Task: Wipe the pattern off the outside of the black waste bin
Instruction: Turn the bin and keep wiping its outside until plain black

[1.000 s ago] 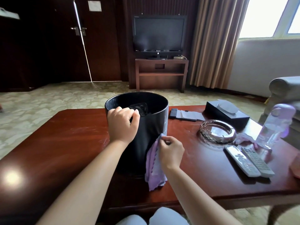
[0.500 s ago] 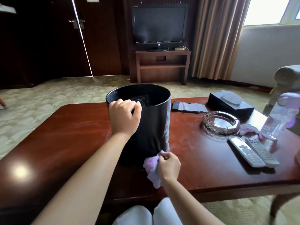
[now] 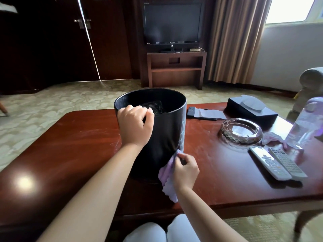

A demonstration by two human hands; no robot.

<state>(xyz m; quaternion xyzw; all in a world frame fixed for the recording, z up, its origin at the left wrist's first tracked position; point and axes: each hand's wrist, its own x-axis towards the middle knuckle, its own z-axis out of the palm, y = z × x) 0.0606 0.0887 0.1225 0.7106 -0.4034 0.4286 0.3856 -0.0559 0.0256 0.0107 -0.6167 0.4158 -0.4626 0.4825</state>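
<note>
The black waste bin stands upright on a reddish-brown wooden bench, just ahead of a seated person whose pale-clad knees show at the bench's near edge. The right hand pinches a lilac cloth between thumb and curled fingers and holds it against the lower right side of the bin's outer wall; the rest of the cloth hangs down to the bench top. Above the cloth, a pale chalky pattern runs up the bin's right flank toward the rim. The left hand grips the near rim, fingers curled over the edge and into the bin. Something dark and glossy lies inside the bin; what it is cannot be told.

To the right on the bench, two grey remote controls lie side by side. Beyond them sits a cut-glass ashtray, with a second crumpled lilac rag just beside it and a clear bottle with a purple cap near the right edge. Farther back are a black tissue box and a flat notepad with a pen.

Across the patterned carpet, a dark television rests on a wooden stand, flanked by a dark door and beige curtains.
</note>
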